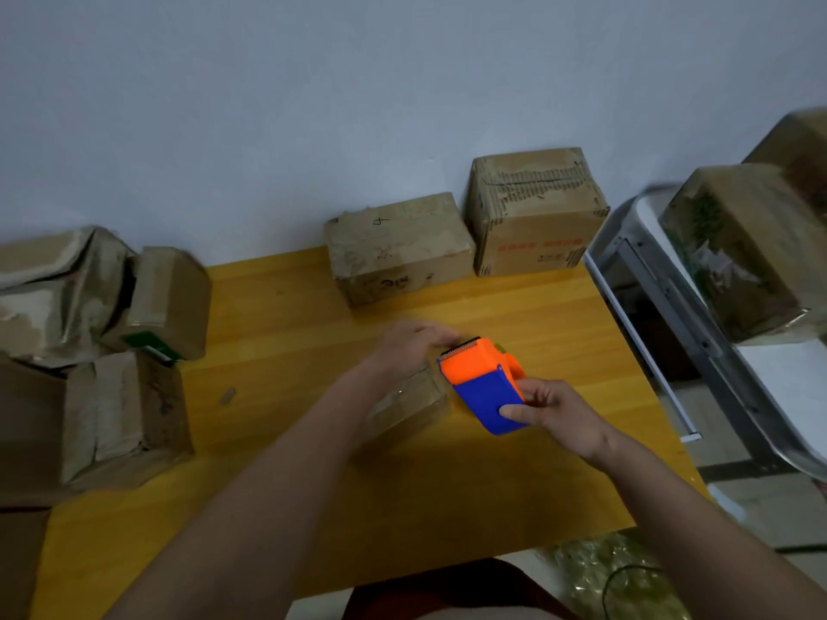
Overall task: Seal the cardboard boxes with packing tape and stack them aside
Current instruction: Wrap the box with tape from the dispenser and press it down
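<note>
Head view: looks down on a yellow wooden table (313,485) with both bare forearms reaching in.
Small box (405,407): lies on the table under the left hand, just left of the tape dispenser; blurred, top flaps hard to read.
Tape dispenser (485,387): orange front with toothed blade, blue rear; blade end touching or just beside the small box's right top edge, pointing away from the person.
Right hand (555,418): grasps the blue rear of the dispenser, thumb on top, fingers curled round the side.
Left hand (414,342): rests on top of the small box beside the blade; motion-blurred, cannot tell whether the fingers lie flat or curl.
Flat box (398,248): beyond the hands at the table's far edge, against the wall, handwriting on top.
Taller box (534,210): right of the flat box, touching or nearly so, torn top face, red print on the front.
Crumpled boxes (94,351): heaped well to the left of the left hand, at the table's left edge.
Wrapped boxes (738,248): well to the right of the right hand, on a white and grey metal stand (662,279).
Small scrap (227,396): on the table left of the left forearm.
</note>
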Available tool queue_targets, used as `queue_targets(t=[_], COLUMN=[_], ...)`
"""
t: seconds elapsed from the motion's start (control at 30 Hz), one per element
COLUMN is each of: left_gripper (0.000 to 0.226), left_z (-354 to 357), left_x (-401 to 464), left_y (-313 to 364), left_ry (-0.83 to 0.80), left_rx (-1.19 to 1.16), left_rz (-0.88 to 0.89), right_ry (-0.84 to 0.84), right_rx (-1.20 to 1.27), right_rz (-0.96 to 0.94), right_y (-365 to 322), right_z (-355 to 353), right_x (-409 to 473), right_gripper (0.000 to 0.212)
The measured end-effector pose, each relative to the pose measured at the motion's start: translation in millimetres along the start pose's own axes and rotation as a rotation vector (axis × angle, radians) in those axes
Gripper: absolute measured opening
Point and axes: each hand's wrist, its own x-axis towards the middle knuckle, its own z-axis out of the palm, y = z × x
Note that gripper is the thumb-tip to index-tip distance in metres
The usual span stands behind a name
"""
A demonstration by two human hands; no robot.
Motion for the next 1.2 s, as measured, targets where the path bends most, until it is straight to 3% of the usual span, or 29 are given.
queue_targets(t=[0.23,0.37,0.43,0.53,0.67,0.87,1.0,1.2], left_gripper=[0.015,0.01,0.008,0.005,0.018,0.007,0.016,0.003], left_z=[-13.3,-13.1,-10.6,-4.9,5.0,6.1,-1.0,-0.8], left_x=[1.9,6.0,5.6,6.5,15.6,12.8,19.6,30.8], left_y=[-6.8,-9.8,-9.6,-9.8,-16.0,-29.8,-36.3,-41.5], left_ry=[-0.166,-0.217,-0.189,-0.1,0.146,0.265,0.361,0.384], left_rx=[-0.197,-0.256,-0.305,-0.298,-0.288,-0.453,-0.286,-0.197], left_rz=[-0.016,-0.075,-0.105,-0.107,-0.151,-0.217,-0.203,-0.187], right_ry=[-0.121,-0.138,-0.145,-0.188,-0.245,-0.304,-0.282,-0.158], right_rx=[0.059,0.059,0.066,0.04,0.03,-0.072,-0.081,-0.027], right_rz=[0.143,0.186,0.183,0.178,0.193,0.218,0.266,0.339], right_y=[-7.0,-12.1,-14.7,-20.4,-35.3,-43.7,-40.4,-46.9], right_z=[-5.6,-2.0,0.1,2.4,6.4,10.3,15.3,26.6], right_x=[0.2,2.3,2.3,1.0,-3.1,-17.4,-20.8,-15.8], right_gripper=[0.023,0.046,0.054,0.041,0.038,0.019,0.018,0.024])
